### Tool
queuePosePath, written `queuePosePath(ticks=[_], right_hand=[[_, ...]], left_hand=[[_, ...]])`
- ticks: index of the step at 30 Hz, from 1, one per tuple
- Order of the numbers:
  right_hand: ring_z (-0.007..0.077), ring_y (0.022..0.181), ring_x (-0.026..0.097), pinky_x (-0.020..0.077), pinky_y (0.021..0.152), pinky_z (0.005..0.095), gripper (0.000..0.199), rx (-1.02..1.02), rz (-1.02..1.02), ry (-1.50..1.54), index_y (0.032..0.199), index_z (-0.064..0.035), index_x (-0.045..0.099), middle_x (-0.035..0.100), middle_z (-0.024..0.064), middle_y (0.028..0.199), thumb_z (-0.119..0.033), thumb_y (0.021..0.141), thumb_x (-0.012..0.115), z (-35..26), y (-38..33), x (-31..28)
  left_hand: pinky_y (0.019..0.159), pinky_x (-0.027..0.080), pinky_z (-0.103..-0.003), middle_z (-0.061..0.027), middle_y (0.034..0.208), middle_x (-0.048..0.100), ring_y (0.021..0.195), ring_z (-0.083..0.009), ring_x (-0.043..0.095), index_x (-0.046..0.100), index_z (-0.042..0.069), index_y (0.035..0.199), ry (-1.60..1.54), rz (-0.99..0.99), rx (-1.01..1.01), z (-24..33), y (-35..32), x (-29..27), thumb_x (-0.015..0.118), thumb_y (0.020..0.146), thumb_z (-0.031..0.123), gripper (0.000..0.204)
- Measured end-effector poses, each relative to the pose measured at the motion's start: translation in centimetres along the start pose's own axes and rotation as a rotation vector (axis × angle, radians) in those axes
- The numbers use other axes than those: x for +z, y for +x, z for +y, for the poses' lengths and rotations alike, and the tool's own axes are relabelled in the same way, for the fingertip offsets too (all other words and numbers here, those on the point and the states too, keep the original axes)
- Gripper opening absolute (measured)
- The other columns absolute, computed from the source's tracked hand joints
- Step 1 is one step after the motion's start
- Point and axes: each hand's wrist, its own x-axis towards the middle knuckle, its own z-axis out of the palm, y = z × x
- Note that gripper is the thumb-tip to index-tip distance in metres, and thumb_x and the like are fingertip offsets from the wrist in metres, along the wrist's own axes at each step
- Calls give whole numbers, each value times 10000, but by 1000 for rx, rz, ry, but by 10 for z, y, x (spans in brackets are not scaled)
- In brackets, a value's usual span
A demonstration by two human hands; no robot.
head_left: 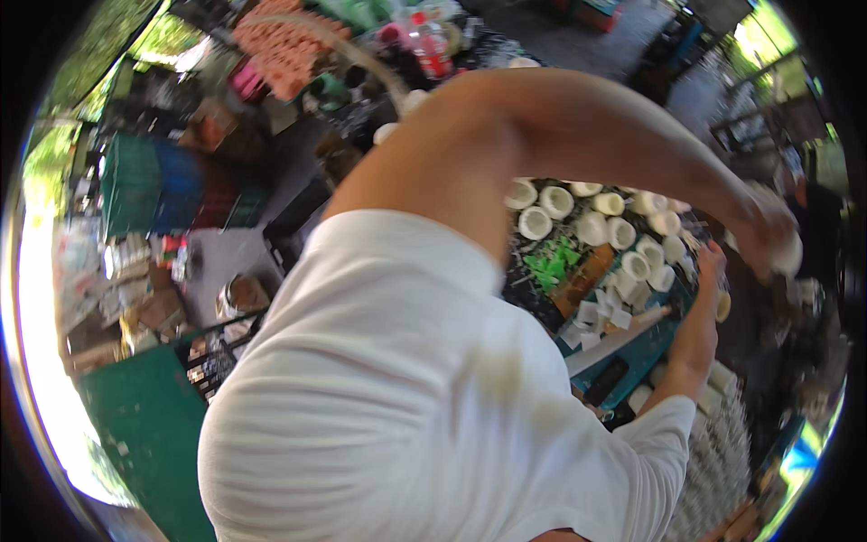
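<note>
My left arm arches across the view to the far right, where my left hand (766,233) is closed on a whitish rounded piece (789,256), blurred, its kind not clear. Below and left of it, my right hand (711,264) is at the right edge of the worktable, beside a group of white hollow cups (636,265); its fingers are too blurred and partly hidden to read. A cream-coloured round piece (722,305) shows just beside my right wrist. More white cups (535,223) stand with their openings up at the table's far side.
Green scraps (553,264), a brown block (582,282), white square pieces (591,318) and a dark phone-like object (606,381) lie on the blue-green table (652,348). A red-labelled bottle (430,47) and an orange bumpy pile (287,50) are farther off. A green panel (144,443) is at lower left.
</note>
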Motion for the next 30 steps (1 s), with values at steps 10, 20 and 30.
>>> queuePosePath(ticks=[10, 20, 30], right_hand=[[294, 975, 722, 559, 871, 425, 369, 115, 152, -260, 1149, -27, 732, 762, 164, 1052, -295, 895, 742, 5, -153, -36], [332, 1076, 706, 532, 973, 422, 334, 372, 329, -118, 1114, -44, 763, 769, 154, 1055, -245, 848, 744, -63, -112, 11], [326, 1122, 683, 527, 987, 426, 247, 326, 76, -389, 1081, -134, 771, 739, 140, 1126, -273, 893, 692, -1, -78, 38]], left_hand=[[641, 587, -333, -112, 928, 712, 753, -177, 713, 659, 14, 1114, -36, -85, 210, 44, 24, 45, 810, 864, 272, 390], [600, 591, -319, -86, 930, 689, 738, -158, 706, 637, 21, 1139, -1047, 200, -419, -116, -3, 72, 798, 886, 199, 349], [630, 622, -405, -105, 918, 648, 739, -221, 687, 507, 9, 1305, -1267, 540, -1020, -69, -230, 141, 796, 866, 121, 537]])
